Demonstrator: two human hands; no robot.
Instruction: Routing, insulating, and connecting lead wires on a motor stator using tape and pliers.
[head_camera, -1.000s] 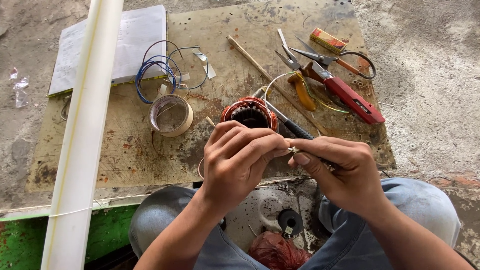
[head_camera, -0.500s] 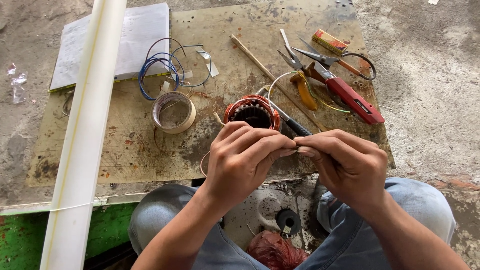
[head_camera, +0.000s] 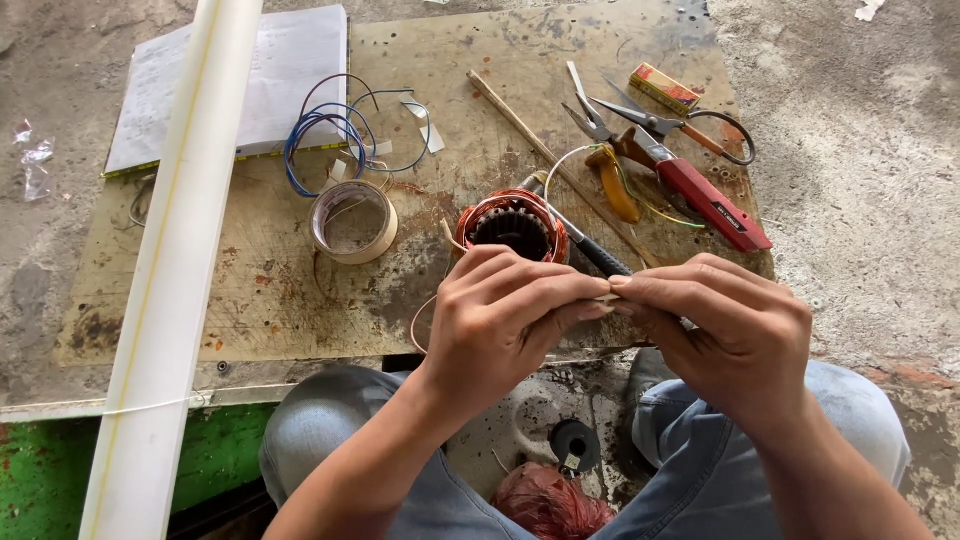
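My left hand (head_camera: 505, 310) and my right hand (head_camera: 730, 325) meet fingertip to fingertip over the near edge of a worn wooden board (head_camera: 250, 290). Together they pinch a small pale piece, a thin strip or wire end (head_camera: 606, 297), mostly hidden by the fingers. Just beyond the left hand sits a motor stator with copper windings (head_camera: 510, 222) on the board. A thin copper wire (head_camera: 422, 322) curves from under my left hand. A black-handled tool (head_camera: 598, 256) lies beside the stator.
A roll of tape (head_camera: 352, 220), blue wire loops (head_camera: 325, 140), a white pad (head_camera: 250, 85), a wooden stick (head_camera: 530, 135), pliers (head_camera: 610, 165), a red-handled tool (head_camera: 705, 195), scissors (head_camera: 690, 125) and a small box (head_camera: 665, 88) lie on the board. A white pipe (head_camera: 175, 280) crosses at left. A metal housing (head_camera: 540, 430) and copper scrap (head_camera: 550, 500) lie between my knees.
Both hands have stayed together, pinching the small piece; the fingers shifted only slightly. The view moved a little.
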